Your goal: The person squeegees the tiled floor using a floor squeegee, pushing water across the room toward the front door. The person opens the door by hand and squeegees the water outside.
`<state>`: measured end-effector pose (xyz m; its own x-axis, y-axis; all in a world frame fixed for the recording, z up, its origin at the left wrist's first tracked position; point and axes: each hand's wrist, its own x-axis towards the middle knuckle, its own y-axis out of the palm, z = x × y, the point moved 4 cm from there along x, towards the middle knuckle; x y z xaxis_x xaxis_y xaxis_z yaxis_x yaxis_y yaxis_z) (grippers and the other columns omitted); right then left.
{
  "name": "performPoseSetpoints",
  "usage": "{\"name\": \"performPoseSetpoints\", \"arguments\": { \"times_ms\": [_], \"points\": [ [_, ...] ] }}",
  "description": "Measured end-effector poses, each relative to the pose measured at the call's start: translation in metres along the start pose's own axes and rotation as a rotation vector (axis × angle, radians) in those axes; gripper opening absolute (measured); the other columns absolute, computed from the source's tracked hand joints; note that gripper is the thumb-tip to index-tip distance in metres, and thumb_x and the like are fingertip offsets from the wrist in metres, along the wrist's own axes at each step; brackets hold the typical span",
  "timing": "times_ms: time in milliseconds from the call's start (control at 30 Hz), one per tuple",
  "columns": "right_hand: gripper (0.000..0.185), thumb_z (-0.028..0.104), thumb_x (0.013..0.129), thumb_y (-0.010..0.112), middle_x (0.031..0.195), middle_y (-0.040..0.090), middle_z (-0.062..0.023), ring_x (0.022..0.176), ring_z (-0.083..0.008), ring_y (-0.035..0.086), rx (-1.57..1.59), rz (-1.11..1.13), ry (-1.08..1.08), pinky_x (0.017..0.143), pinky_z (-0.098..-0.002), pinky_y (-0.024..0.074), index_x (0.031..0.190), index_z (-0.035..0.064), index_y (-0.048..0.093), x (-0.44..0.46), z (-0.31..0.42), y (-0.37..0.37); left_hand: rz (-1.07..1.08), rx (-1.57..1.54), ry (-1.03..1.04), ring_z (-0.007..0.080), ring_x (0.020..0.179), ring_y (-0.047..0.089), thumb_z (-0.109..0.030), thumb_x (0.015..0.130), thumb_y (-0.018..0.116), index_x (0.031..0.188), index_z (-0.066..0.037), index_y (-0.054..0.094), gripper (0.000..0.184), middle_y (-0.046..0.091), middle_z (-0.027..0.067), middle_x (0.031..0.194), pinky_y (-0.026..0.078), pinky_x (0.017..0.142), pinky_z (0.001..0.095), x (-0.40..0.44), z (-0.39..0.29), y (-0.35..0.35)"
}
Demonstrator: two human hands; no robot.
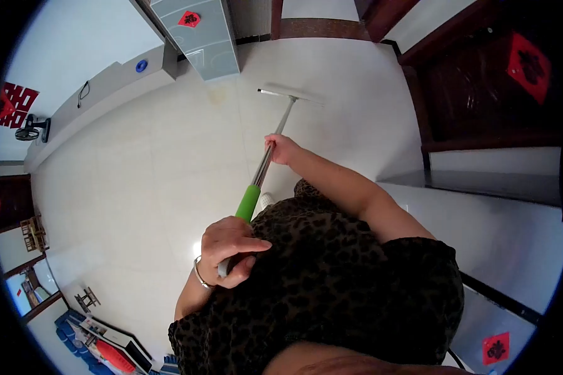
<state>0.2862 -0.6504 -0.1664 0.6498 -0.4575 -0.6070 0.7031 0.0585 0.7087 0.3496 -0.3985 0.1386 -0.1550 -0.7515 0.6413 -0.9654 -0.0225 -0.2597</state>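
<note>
A long-handled floor squeegee slants across the middle of the head view, its thin T-shaped head resting on the pale floor. My left hand, with a bracelet at the wrist, is wrapped round the grey end of the handle, just behind the green grip. Its index finger sticks out to the side. Farther along the shaft, my right hand closes round the metal pole.
Shiny pale tiles cover the floor. Ahead stands a grey glass-fronted cabinet, with a low ledge to its left. A dark door is on the right. A small stool and a blue sofa lie at lower left.
</note>
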Motion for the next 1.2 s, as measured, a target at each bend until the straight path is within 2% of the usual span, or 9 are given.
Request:
{"name": "performPoseSetpoints", "arguments": {
  "times_ms": [33, 67, 233, 300, 500, 600, 733, 933, 1200],
  "points": [
    [0.018, 0.007, 0.073, 0.053, 0.052, 0.045, -0.0010, 0.048, -0.0143, 0.046, -0.014, -0.014, -0.027, 0.049, -0.0279, 0.0417, 0.059, 0.0100, 0.042, -0.015, -0.010, 0.012, -0.023, -0.003, 0.031, 0.0197, 0.044, 0.048, -0.005, 0.051, 0.051, 0.077, -0.004, 0.063, 0.029, 0.048, 0.0025, 0.047, 0.042, 0.052, 0.0303, -0.009, -0.021, -0.005],
    [0.018, 0.006, 0.072, 0.053, 0.053, 0.045, -0.0011, 0.048, -0.0143, 0.046, 0.002, -0.005, 0.000, 0.049, -0.0275, 0.0415, 0.059, 0.0098, 0.041, 0.075, 0.031, -0.044, -0.021, 0.022, -0.020, 0.0198, 0.045, 0.048, -0.005, 0.051, 0.051, 0.077, -0.004, 0.063, 0.029, 0.048, 0.0027, 0.047, 0.042, 0.053, 0.0308, 0.012, 0.091, 0.022],
    [0.020, 0.013, 0.078, 0.050, 0.051, 0.042, -0.0019, 0.048, -0.0147, 0.044, 0.074, -0.102, -0.133, 0.049, -0.0300, 0.0389, 0.061, 0.0105, 0.039, -0.019, -0.063, -0.005, -0.076, 0.035, -0.007, 0.0211, 0.046, 0.049, -0.006, 0.050, 0.050, 0.076, -0.004, 0.063, 0.029, 0.048, 0.0039, 0.048, 0.044, 0.062, 0.0351, -0.089, -0.043, 0.019],
    [0.021, 0.017, 0.081, 0.047, 0.050, 0.040, -0.0014, 0.046, -0.0150, 0.043, 0.105, -0.142, -0.158, 0.048, -0.0309, 0.0377, 0.063, 0.0110, 0.038, 0.040, -0.047, -0.043, -0.098, 0.065, -0.065, 0.0207, 0.045, 0.049, -0.007, 0.051, 0.050, 0.075, -0.004, 0.063, 0.028, 0.048, 0.0041, 0.047, 0.044, 0.066, 0.0360, -0.092, 0.022, 0.043],
    [0.025, 0.026, 0.086, 0.040, 0.048, 0.037, 0.0007, 0.038, -0.0159, 0.038, 0.072, -0.203, -0.202, 0.043, -0.0340, 0.0360, 0.065, 0.0132, 0.037, -0.046, -0.130, -0.028, -0.133, 0.061, -0.049, 0.0210, 0.043, 0.045, -0.007, 0.051, 0.049, 0.072, -0.005, 0.062, 0.024, 0.042, 0.0023, 0.045, 0.044, 0.068, 0.0383, -0.168, -0.080, 0.058],
    [0.026, 0.028, 0.087, 0.040, 0.048, 0.038, 0.0004, 0.038, -0.0167, 0.038, 0.100, -0.103, -0.256, 0.044, -0.0357, 0.0375, 0.065, 0.0134, 0.038, -0.021, -0.122, -0.035, -0.137, 0.100, -0.068, 0.0219, 0.044, 0.045, -0.007, 0.052, 0.049, 0.069, -0.005, 0.061, 0.021, 0.042, 0.0031, 0.046, 0.045, 0.069, 0.0387, -0.161, -0.058, 0.055],
    [0.025, 0.033, 0.087, 0.037, 0.055, 0.043, -0.0009, 0.047, -0.0162, 0.045, -0.228, -0.348, -0.167, 0.049, -0.0390, 0.0430, 0.076, 0.0120, 0.041, -0.036, -0.150, -0.041, -0.353, 0.141, -0.027, 0.0226, 0.044, 0.047, -0.009, 0.057, 0.047, 0.064, -0.002, 0.058, 0.014, 0.044, 0.0055, 0.046, 0.046, 0.063, 0.0362, -0.187, -0.074, 0.059],
    [0.018, 0.031, 0.081, 0.041, 0.061, 0.047, -0.0007, 0.053, -0.0155, 0.048, -0.589, -0.291, 0.103, 0.062, -0.0370, 0.0454, 0.084, 0.0126, 0.043, -0.048, -0.188, -0.068, -0.537, 0.132, -0.279, 0.0228, 0.042, 0.046, -0.014, 0.069, 0.043, 0.058, 0.000, 0.053, 0.020, 0.043, 0.0075, 0.044, 0.043, 0.054, 0.0323, -0.210, -0.067, 0.086],
    [0.015, 0.025, 0.077, 0.044, 0.061, 0.047, -0.0020, 0.053, -0.0134, 0.045, -0.804, -0.161, 0.378, 0.061, -0.0358, 0.0455, 0.073, 0.0112, 0.049, 0.017, -0.160, -0.157, -0.700, 0.216, -0.306, 0.0217, 0.043, 0.048, -0.021, 0.078, 0.042, 0.056, 0.001, 0.051, 0.032, 0.046, 0.0084, 0.045, 0.045, 0.055, 0.0348, -0.184, 0.030, 0.143]
  ]
}}
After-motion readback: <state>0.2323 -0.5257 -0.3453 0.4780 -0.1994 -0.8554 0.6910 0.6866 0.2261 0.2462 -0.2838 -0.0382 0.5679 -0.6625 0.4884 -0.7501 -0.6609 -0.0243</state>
